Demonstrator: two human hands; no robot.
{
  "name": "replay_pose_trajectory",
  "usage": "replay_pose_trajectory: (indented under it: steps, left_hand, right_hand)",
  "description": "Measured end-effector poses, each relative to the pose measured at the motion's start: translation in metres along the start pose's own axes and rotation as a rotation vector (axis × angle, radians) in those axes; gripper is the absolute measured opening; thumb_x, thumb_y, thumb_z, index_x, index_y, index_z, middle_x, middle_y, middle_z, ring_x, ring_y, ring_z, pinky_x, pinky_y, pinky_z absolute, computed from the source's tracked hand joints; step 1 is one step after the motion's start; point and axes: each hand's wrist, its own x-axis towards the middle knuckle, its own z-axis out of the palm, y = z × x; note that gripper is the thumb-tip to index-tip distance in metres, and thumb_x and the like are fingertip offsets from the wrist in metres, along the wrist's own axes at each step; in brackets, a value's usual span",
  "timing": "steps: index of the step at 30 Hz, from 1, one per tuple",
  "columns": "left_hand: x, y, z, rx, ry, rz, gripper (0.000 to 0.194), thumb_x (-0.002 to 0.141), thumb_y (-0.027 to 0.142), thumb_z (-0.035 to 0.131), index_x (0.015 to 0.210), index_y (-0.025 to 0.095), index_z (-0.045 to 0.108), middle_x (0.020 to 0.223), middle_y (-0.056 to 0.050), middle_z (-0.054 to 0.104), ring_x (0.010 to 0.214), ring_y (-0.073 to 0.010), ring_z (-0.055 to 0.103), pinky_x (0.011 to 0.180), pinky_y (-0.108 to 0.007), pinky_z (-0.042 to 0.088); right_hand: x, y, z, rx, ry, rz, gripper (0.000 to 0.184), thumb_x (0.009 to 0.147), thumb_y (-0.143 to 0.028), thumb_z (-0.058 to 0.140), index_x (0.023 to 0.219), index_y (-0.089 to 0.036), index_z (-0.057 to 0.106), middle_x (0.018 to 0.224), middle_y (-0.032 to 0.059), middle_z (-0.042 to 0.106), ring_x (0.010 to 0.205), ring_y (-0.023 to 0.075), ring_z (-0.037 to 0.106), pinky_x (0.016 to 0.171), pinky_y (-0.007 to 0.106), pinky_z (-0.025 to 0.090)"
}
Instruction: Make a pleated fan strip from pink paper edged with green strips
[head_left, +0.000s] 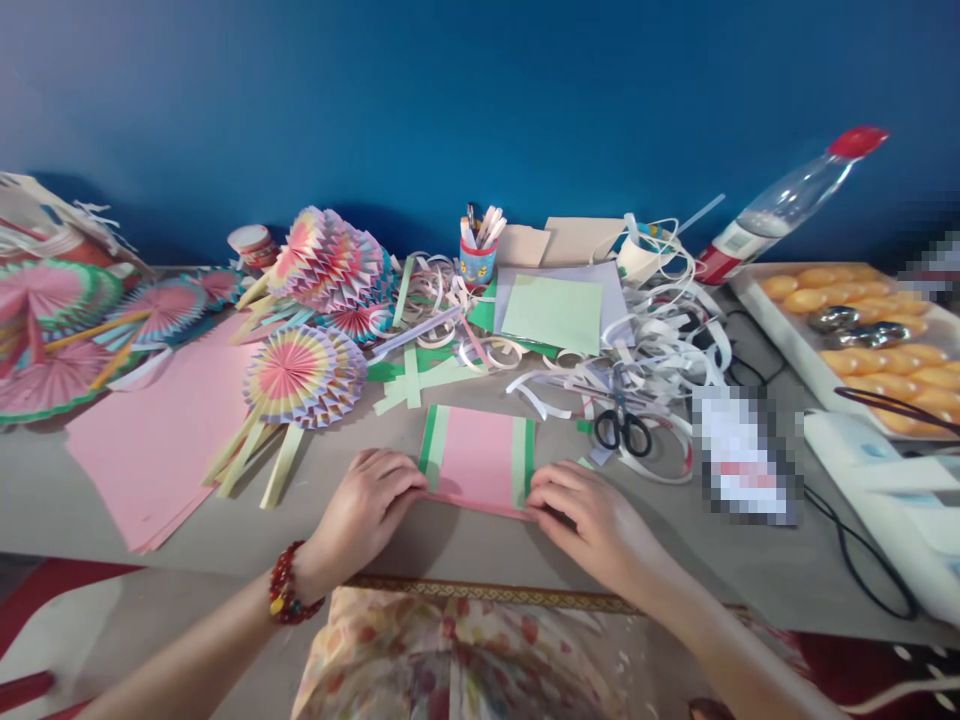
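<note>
Surface: grey-brown, against a blue wall; surface (495, 555) under everything named here.
Striped sheet (480, 455): one, flat in front of the person, looking nearly square; its near edge runs roughly from nine to three o'clock, its green side bands from twelve to six. Directions below are from its middle.
Left hand (371, 500): at eight o'clock, thumb and fingers together, pinching the near left corner.
Right hand (592, 515): at four o'clock, thumb and fingertips closed on the near right corner.
Nearer hand: neither; both touch the sheet, at opposite ends of the near edge.
Green bands: four, a dark and a light one on each side.
Scissors (622, 432): one pair, between two and three o'clock, beside paper strips (682, 340) too tangled to count.
Pen cup (478, 262): one, twelve o'clock; its pens overlap, so no sure count.
Pale green paper (553, 312): one top sheet, one o'clock.
Bottle (784, 205): one, two o'clock, red-capped.
Paper fans (289, 368): several, nearest at ten o'clock; overlap prevents a count.
Pink paper (161, 430): a stack, nine o'clock, number unclear.
</note>
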Motion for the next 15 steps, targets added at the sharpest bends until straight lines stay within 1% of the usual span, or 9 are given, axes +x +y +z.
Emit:
replay_pose_trajectory:
  steps: [4, 7, 9, 15]
  left_hand:
    - [0.001, -0.002, 0.001, -0.001, -0.012, -0.042, 0.016, 0.100, 0.026, 0.050, 0.095, 0.022, 0.064, 0.094, -0.003, 0.068, 0.089, -0.0175, 0.062, 0.084, -0.034, 0.040]
    - [0.004, -0.004, -0.001, 0.001, -0.038, -0.062, 0.014, 0.100, 0.026, 0.050, 0.098, 0.023, 0.064, 0.096, -0.003, 0.069, 0.090, -0.0177, 0.062, 0.085, -0.034, 0.040]
    - [0.006, -0.004, -0.002, 0.009, -0.064, -0.072, 0.013, 0.100, 0.026, 0.050, 0.099, 0.023, 0.063, 0.096, -0.003, 0.069, 0.090, -0.0181, 0.063, 0.085, -0.034, 0.040]
    - [0.010, -0.003, -0.006, 0.035, -0.098, -0.078, 0.016, 0.098, 0.024, 0.050, 0.089, 0.022, 0.063, 0.090, -0.002, 0.068, 0.085, -0.0175, 0.062, 0.082, -0.032, 0.040]
  right_hand:
    - [0.003, 0.003, 0.001, -0.031, 0.015, 0.035, 0.012, 0.091, -0.019, 0.056, 0.081, -0.021, 0.062, 0.088, 0.0043, 0.065, 0.083, 0.0177, 0.060, 0.073, 0.028, 0.043]
    - [0.005, 0.005, 0.000, -0.063, 0.020, 0.054, 0.011, 0.089, -0.021, 0.057, 0.079, -0.021, 0.061, 0.085, 0.0039, 0.064, 0.083, 0.0182, 0.060, 0.072, 0.028, 0.043]
    - [0.007, 0.004, -0.002, -0.079, -0.002, 0.071, 0.011, 0.089, -0.021, 0.058, 0.079, -0.021, 0.060, 0.084, 0.0034, 0.063, 0.082, 0.0179, 0.060, 0.071, 0.027, 0.042]
    - [0.017, 0.001, -0.010, -0.156, -0.124, 0.141, 0.017, 0.091, -0.025, 0.057, 0.075, -0.021, 0.060, 0.080, 0.0014, 0.061, 0.073, 0.0145, 0.059, 0.061, 0.024, 0.036]
